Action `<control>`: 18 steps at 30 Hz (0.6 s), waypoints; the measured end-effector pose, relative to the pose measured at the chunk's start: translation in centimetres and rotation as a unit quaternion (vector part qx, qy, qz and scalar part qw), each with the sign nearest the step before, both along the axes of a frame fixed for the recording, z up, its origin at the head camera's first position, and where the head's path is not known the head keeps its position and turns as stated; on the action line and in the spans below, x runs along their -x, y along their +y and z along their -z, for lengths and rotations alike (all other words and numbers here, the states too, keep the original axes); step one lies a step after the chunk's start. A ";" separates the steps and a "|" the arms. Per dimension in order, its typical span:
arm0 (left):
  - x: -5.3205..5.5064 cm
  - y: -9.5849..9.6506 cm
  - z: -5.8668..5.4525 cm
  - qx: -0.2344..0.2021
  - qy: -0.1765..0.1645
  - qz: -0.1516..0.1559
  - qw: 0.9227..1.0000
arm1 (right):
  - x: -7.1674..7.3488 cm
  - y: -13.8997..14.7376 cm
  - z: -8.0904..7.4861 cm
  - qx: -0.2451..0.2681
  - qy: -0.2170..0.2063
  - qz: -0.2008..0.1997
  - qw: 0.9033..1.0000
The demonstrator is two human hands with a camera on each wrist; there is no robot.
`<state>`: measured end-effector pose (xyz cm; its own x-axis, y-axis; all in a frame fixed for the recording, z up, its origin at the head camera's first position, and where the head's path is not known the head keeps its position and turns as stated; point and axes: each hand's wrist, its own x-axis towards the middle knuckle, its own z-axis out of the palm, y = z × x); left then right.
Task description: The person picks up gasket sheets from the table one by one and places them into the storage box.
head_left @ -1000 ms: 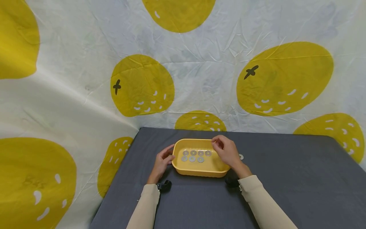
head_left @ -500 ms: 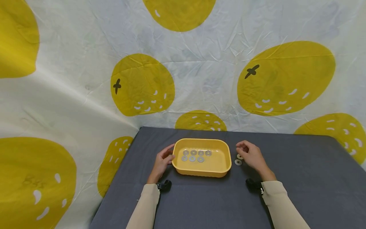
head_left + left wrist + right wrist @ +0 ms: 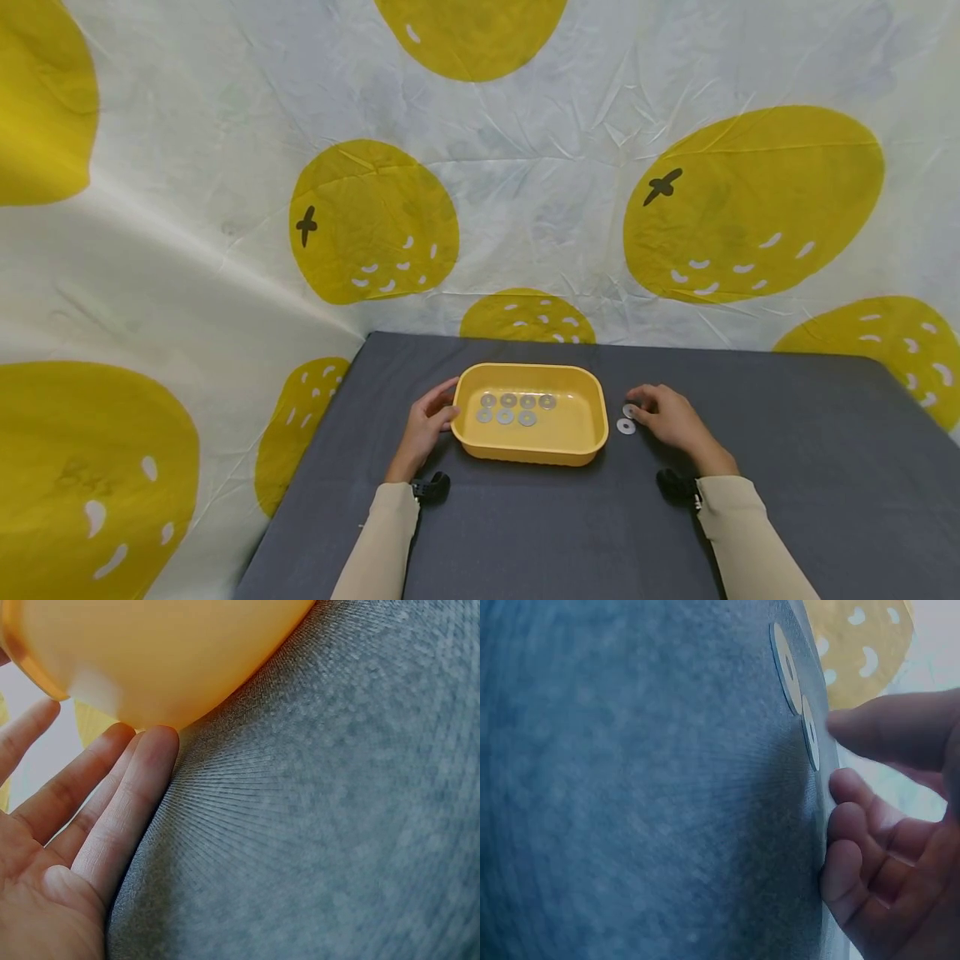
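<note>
A yellow tray (image 3: 532, 457) stands on the dark cloth, with several flat metal washers (image 3: 527, 418) lying in two rows on its floor. My left hand (image 3: 423, 427) touches the tray's left end; the left wrist view shows its fingers (image 3: 112, 817) fairly straight against the yellow wall. Right of the tray, two loose washers lie close together, a nearer one (image 3: 626, 427) and a farther one (image 3: 628, 411). My right hand (image 3: 671, 419) is just right of them, thumb and index finger by the farther washer. Its other fingers (image 3: 847, 825) are bent, and nothing shows in its grasp.
Dark grey cloth (image 3: 525, 533) covers the table. Behind and to the left hangs a pale curtain (image 3: 525, 225) printed with large yellow fruit. Each wrist carries a small black camera, one on the left (image 3: 431, 488) and one on the right (image 3: 675, 486).
My right hand has moved from above the tray's right side rightward to the two loose washers. The left hand, the tray and the washers inside it stay put.
</note>
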<state>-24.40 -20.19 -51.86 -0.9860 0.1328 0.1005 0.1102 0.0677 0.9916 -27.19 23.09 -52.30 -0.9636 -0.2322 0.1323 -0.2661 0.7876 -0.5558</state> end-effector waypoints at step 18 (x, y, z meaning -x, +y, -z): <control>0.8 -0.2 1.4 0.004 -0.002 -0.009 1.000 | 0.1 -0.3 -0.1 -0.024 -0.034 -0.004 0.999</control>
<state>-25.22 -20.41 -53.25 -0.9888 0.1153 0.0946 0.1040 0.0785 0.9915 -27.28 22.84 -52.22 -0.9680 -0.2447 0.0550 -0.2355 0.8118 -0.5343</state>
